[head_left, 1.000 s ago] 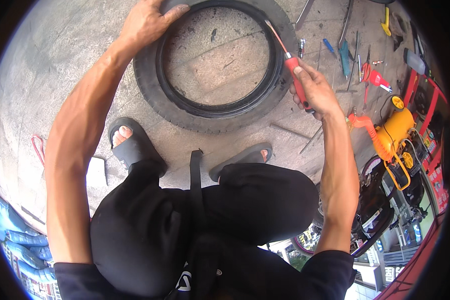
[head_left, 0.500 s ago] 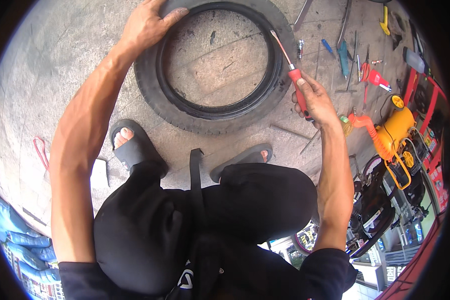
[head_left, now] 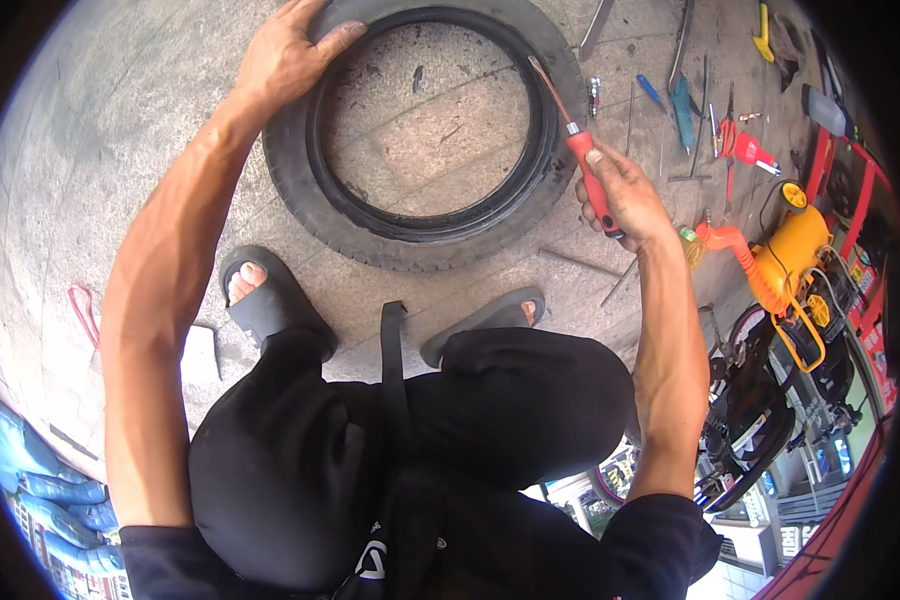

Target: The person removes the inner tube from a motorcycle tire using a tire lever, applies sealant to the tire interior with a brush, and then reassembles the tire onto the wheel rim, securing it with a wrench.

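Note:
A black rubber tire (head_left: 330,235) lies flat on the ground in front of me, its upper edge cut off by the picture. My left hand (head_left: 288,55) grips its far left side, thumb resting over the sidewall and fingers along the outer edge, partly hidden. In my right hand (head_left: 625,195) is a screwdriver (head_left: 590,180) with a red handle, held by fingers wrapped round it. Its metal shaft points away and to the left over the tire's right side. The tip overlaps the inner bead; whether it touches cannot be told.
On the ground to the right lie a blue-handled tool (head_left: 649,88), red-handled scissors (head_left: 728,135), a T-shaped metal rod (head_left: 703,140) and several other tools. Beyond them stands a yellow machine (head_left: 792,245) with an orange hose. Another rod (head_left: 580,262) lies near my right foot.
The screwdriver and my right hand have shifted slightly left, the tip moving with them over the bead. The tire appears a little further left, with my left hand still on it.

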